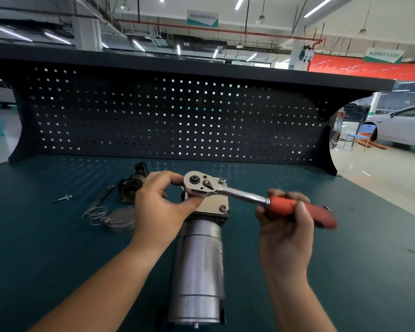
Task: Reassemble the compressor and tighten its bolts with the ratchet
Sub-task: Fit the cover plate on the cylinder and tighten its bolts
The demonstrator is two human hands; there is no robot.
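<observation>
Two grips on the ratchet: left hand pinches its head, right hand wraps the three-o'clock handle. Keep the head square.

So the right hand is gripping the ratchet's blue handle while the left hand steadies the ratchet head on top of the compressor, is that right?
Not quite: the handle is red, not blue. The head view shows the right hand gripping the red handle of the ratchet, while the left hand steadies the ratchet head on top of the compressor.
</observation>
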